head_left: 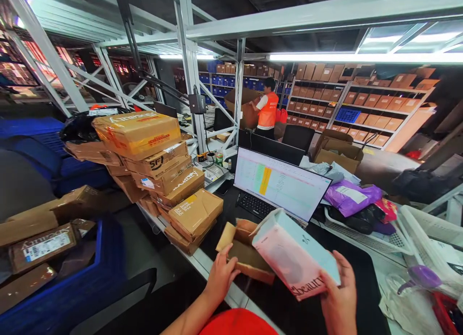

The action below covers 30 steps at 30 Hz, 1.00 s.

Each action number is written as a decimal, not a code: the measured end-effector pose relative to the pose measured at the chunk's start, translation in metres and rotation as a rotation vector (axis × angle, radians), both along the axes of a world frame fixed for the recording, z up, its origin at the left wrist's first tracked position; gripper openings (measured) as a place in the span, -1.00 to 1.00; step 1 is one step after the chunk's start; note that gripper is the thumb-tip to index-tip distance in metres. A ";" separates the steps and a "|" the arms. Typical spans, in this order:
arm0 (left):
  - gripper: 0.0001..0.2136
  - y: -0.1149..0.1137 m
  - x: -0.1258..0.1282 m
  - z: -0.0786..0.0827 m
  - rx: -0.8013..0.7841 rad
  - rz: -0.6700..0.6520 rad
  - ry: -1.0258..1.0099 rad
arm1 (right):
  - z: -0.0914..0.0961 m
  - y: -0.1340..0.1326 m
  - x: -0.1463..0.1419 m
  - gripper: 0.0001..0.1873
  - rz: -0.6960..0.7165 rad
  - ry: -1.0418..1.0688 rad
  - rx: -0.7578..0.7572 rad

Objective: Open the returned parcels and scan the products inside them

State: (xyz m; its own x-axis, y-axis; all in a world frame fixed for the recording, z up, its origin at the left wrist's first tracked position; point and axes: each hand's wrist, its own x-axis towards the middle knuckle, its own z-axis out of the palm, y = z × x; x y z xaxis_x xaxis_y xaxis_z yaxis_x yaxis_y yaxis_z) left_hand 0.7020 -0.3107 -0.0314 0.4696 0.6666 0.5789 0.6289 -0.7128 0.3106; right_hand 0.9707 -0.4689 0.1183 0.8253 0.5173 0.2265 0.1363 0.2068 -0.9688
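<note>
Black desk (314, 301) below, the left hand (221, 277) grips a cardboard box (246, 258), the right hand (339, 296) closes on a pink box (294, 255) at three o'clock, its long axis toward ten o'clock.

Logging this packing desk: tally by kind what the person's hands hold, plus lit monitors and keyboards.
Opened cardboard box, in left hand: 1
Pink-and-white product box, in right hand: 1
Lit monitor: 1
Black keyboard: 1
Total: 4

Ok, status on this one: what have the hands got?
Left hand at open carton. Right hand holding pink box. Monitor and keyboard just beyond.
</note>
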 end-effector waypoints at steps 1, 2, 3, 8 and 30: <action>-0.83 0.006 -0.001 0.001 0.011 0.072 -0.002 | 0.006 -0.004 0.001 -0.21 -0.049 -0.024 0.027; -0.84 0.011 -0.001 0.003 0.021 0.144 -0.005 | 0.011 -0.008 0.001 -0.16 -0.089 -0.066 0.054; -0.85 0.016 -0.001 0.006 0.030 0.209 -0.008 | 0.014 -0.011 0.000 -0.11 -0.117 -0.121 0.074; -0.87 0.029 0.008 0.020 0.059 0.374 0.035 | -0.001 -0.009 -0.014 -0.21 -0.189 -0.591 -0.061; -0.31 -0.028 0.063 0.110 -1.400 -0.169 -1.009 | -0.037 0.013 -0.073 -0.68 0.315 -1.624 0.070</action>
